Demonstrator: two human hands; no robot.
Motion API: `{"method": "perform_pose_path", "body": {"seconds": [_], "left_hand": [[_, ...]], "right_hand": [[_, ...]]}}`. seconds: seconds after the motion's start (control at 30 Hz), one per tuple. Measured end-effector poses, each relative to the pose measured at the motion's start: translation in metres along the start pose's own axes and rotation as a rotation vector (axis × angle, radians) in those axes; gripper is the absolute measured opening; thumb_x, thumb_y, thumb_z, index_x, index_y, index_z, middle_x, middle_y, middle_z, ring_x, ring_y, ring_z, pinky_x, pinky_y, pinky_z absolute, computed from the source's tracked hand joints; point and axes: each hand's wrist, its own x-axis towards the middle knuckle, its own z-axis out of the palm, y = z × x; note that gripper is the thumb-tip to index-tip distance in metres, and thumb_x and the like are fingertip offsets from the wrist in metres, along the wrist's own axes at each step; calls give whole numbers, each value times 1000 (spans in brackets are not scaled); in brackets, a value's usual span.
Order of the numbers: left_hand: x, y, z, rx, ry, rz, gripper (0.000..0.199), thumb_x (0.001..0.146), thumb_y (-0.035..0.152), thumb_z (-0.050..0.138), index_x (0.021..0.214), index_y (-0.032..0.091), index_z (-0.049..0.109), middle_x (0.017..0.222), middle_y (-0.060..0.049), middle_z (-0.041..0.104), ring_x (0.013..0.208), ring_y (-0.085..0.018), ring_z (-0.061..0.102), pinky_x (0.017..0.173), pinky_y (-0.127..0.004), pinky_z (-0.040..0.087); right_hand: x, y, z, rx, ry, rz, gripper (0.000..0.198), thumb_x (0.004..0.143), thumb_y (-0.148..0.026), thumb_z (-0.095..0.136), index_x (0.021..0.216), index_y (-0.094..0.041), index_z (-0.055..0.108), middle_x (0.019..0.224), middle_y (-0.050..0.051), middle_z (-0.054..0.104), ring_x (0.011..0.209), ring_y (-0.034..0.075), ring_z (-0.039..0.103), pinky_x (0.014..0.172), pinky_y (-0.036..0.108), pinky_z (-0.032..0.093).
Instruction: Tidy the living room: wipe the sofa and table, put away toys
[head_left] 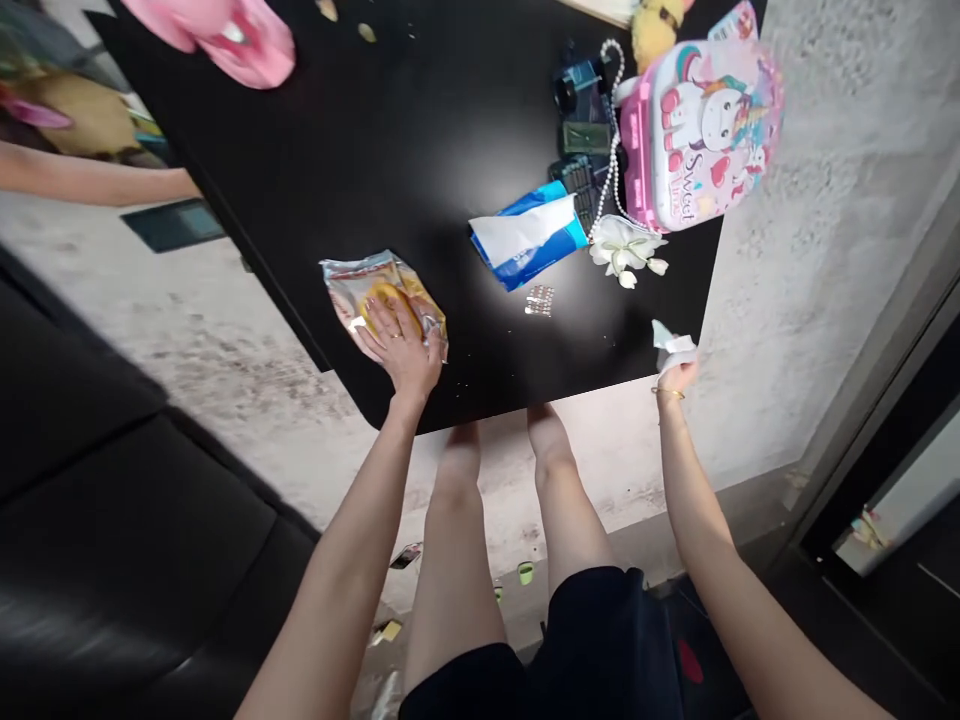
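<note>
My left hand (pixel 405 345) lies with fingers spread on a silver and yellow snack bag (pixel 360 285), pressing it to the black table (pixel 420 170) near its front left corner. Bunched in the closed fingers of my right hand (pixel 682 376) is a white tissue (pixel 673 348), at the table's right edge. Between my hands, nearer the middle, lies a blue tissue pack (pixel 517 275) with a white sheet across its top. A blister pack of pills (pixel 539 300) rests just in front of it. Small white crumbs are scattered on the dark tabletop.
At the right stand a pink unicorn case (pixel 705 140), a string of pearls (pixel 613 150), white flowers (pixel 626 247) and a yellow plush toy (pixel 651 35). A pink object (pixel 247 45) sits far left. Another person's arm (pixel 90 178) reaches to the left edge. A black sofa (pixel 135 540) is close by.
</note>
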Motion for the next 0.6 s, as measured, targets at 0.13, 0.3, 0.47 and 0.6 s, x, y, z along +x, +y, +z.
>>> {"method": "perform_pose_path", "body": {"seconds": [0.13,0.3,0.47,0.6], "left_hand": [[-14,35,41,-23,-20,99,78,96,46,42,160,7,21,169,-21,5,157,-30,-5,125,-56,-5],[-19,74,96,-55,-73,238,78,97,52,38,159,8,23,169,-20,8,157,-29,-3,126,-52,-1],[-17,114,120,-84,-74,333,74,100,52,32,160,10,23,169,-18,8,158,-27,-2,127,-48,-2],[-22,131,121,-96,-128,411,71,100,51,32,160,13,24,169,-16,11,158,-27,1,127,-49,0]], "right_hand": [[66,42,36,-253,27,-34,55,96,-27,30,144,-5,46,152,23,44,148,25,37,122,53,26],[73,66,103,-730,-78,-50,63,103,-35,18,161,-13,20,168,19,11,158,30,5,120,66,14],[-47,62,110,-808,-506,-286,66,104,-44,25,161,-10,23,168,19,13,157,35,6,123,59,10],[-83,69,93,-717,-784,-425,61,105,-45,31,160,-17,30,168,13,21,156,31,15,125,52,10]]}}
